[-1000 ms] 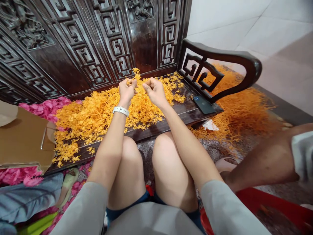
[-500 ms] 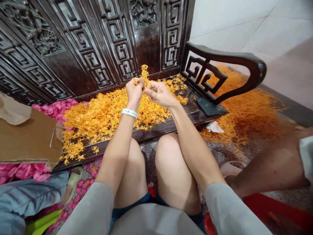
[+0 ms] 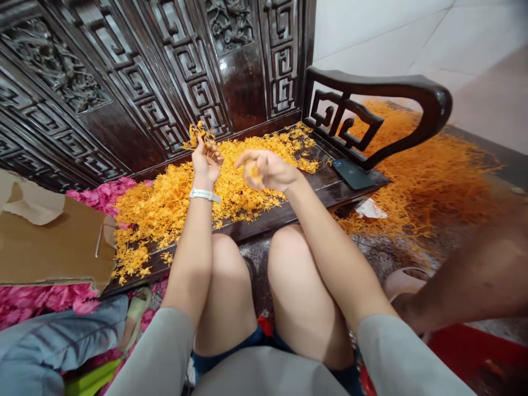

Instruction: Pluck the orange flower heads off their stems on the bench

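My left hand (image 3: 208, 162), with a white watch band on its wrist, is closed on a bunch of yellow-orange artificial flower pieces (image 3: 198, 135) that stick up above the thumb and fingers. To its right, my right hand (image 3: 268, 169) is smeared by motion, its index finger stretched out and its fingers apart. A blurred orange flower piece (image 3: 253, 174) shows just by those fingers; whether it still touches them is unclear. Below both hands, a wide heap of the same orange flower pieces (image 3: 165, 203) covers much of the dark wooden bench seat (image 3: 247, 231).
A phone (image 3: 352, 174) lies at the seat's right end beside the carved armrest (image 3: 383, 82). Orange strands (image 3: 429, 181) are piled beyond it. At left are a cardboard box (image 3: 53, 242) and pink flowers (image 3: 99, 195). Other people's legs (image 3: 61, 335) are close on both sides.
My hands, which met over the heap, have parted. The left has moved left with the flower bunch tilted back; the right has opened out, an orange piece by its fingers.
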A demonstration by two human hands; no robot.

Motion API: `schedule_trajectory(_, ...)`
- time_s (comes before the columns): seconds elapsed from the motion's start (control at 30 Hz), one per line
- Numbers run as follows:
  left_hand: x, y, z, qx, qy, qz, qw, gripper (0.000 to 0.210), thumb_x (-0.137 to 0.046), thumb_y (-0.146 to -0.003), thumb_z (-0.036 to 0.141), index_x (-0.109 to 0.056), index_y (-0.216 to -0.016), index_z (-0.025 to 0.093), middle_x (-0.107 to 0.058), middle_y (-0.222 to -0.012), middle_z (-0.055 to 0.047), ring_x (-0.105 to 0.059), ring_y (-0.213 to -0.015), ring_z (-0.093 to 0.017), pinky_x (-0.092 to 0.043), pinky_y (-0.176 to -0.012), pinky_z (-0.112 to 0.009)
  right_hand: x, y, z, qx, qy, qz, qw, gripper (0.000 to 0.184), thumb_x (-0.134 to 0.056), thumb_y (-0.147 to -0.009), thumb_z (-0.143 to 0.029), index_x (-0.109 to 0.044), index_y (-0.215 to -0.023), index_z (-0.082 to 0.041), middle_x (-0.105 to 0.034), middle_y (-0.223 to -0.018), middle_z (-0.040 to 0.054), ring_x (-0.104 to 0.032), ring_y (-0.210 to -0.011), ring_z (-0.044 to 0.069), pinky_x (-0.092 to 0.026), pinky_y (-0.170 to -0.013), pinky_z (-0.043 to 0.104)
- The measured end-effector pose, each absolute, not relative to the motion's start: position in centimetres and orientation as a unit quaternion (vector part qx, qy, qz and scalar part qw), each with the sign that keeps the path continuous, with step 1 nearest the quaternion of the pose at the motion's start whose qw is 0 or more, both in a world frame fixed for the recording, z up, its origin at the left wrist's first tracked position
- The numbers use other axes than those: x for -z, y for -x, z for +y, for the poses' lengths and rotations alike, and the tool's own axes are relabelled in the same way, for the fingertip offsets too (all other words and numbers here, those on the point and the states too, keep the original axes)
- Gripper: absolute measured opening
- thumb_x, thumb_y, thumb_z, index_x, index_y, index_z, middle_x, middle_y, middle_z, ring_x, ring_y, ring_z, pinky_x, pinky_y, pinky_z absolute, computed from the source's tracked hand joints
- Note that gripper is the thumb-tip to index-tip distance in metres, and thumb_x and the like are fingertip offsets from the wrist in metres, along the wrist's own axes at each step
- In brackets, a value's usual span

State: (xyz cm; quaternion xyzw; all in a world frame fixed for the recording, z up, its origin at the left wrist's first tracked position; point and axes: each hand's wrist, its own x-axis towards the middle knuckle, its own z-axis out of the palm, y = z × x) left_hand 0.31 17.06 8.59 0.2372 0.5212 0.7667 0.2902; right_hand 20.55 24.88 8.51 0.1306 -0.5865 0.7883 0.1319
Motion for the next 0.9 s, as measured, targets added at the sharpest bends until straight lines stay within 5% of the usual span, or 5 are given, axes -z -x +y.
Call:
schedule_trajectory(0.13, -9.3, -0.8, 16.6, -0.836, -0.169, 0.375, 0.363, 0.057, -0.056, -0.109, 0.058, -0.047, -0.064, 0.022, -0.048, -0.055, 0.001, -0.046, -0.046, -0.009, -0.043, -0.046, -0.021, -6.1, -19.0, 28.2, -0.785, 0.127, -0.500, 0.342, 0.052, -0.081, -0.089, -0.060, -0.067, -0.124, -0.024, -0.072, -0.107, 0.0084, -0.069, -0.094, 0.019, -0.060, -0.081, 0.030)
schedule_trajectory(0.33, -9.5, -1.4, 16.3, -0.828, -0.151, 0.349, 0.412, 0.064, -0.042, -0.116, 0.044, -0.035, -0.057, 0.022, -0.031, -0.047, 0.003, -0.034, -0.039, -0.008, -0.038, -0.044, -0.022, -4.8, -17.3, 27.9, -0.654, 0.347, -0.598, 0.307, 0.065, -0.077, -0.091, -0.043, -0.055, -0.147, -0.021, -0.052, -0.161, 0.0186, -0.059, -0.134, 0.032, -0.057, -0.103, 0.045)
schedule_trajectory(0.53, -9.5, -3.2, 17.1, -0.781, -0.185, 0.379, 0.461, 0.064, -0.044, -0.115, 0.047, -0.050, -0.057, 0.022, -0.025, -0.045, 0.003, -0.035, -0.038, -0.010, -0.037, -0.043, -0.025, -6.3, -16.7, 26.2, -0.620, 0.193, -0.685, 0.332, 0.041, -0.065, -0.101, -0.057, -0.069, -0.119, -0.020, -0.071, -0.126, 0.0128, -0.065, -0.117, 0.024, -0.056, -0.092, 0.035)
schedule_trajectory(0.73, -9.5, -3.1, 17.3, -0.771, -0.200, 0.414, 0.440, 0.059, -0.045, -0.114, 0.056, -0.068, -0.072, 0.022, -0.024, -0.044, 0.005, -0.035, -0.035, -0.009, -0.035, -0.041, -0.024, -5.9, -16.5, 26.1, -0.579, 0.163, -0.730, 0.323, 0.041, -0.079, -0.092, -0.046, -0.066, -0.121, -0.020, -0.066, -0.100, 0.0072, -0.059, -0.081, 0.018, -0.050, -0.069, 0.031)
schedule_trajectory(0.9, -8.3, -1.7, 17.5, -0.733, -0.244, 0.492, 0.401, 0.043, -0.070, -0.102, 0.058, -0.068, -0.077, 0.023, -0.036, -0.046, 0.006, -0.038, -0.038, -0.008, -0.030, -0.040, -0.024, -5.5, -16.8, 26.9, -0.576, 0.171, -0.726, 0.335, 0.034, -0.069, -0.099, -0.048, -0.065, -0.119, -0.021, -0.054, -0.083, 0.0014, -0.048, -0.067, 0.015, -0.044, -0.061, 0.030)
